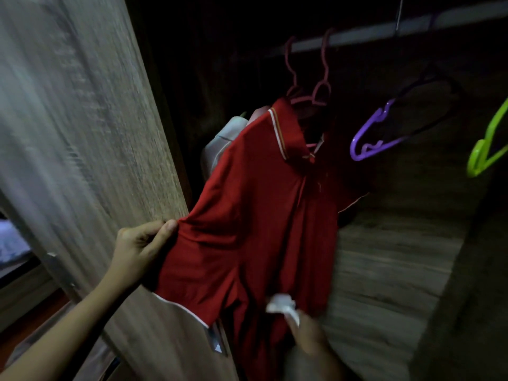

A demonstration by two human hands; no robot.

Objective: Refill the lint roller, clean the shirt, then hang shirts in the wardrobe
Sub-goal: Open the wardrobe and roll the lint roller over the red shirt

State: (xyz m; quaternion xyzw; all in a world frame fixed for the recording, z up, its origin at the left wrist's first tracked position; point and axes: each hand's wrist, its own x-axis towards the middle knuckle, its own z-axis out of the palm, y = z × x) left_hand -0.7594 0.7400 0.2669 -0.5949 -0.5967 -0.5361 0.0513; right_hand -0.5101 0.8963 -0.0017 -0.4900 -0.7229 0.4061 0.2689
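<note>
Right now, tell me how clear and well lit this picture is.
Head view: dim wardrobe interior, nearly black at top; wardrobe door streaked with motion blur; right hand smeared; red shirt and left hand fairly sharp; edges bowed by the wide lens.

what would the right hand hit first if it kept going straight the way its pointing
Probably the red polo shirt: the blurred right hand, holding something white, points up toward its lower front, though motion blur and depth leave contact unclear.

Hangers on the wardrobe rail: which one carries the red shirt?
The pink plastic hanger, leftmost on the metal rail, holds the red collared shirt. The purple hanger and green hanger hang bare.
</note>
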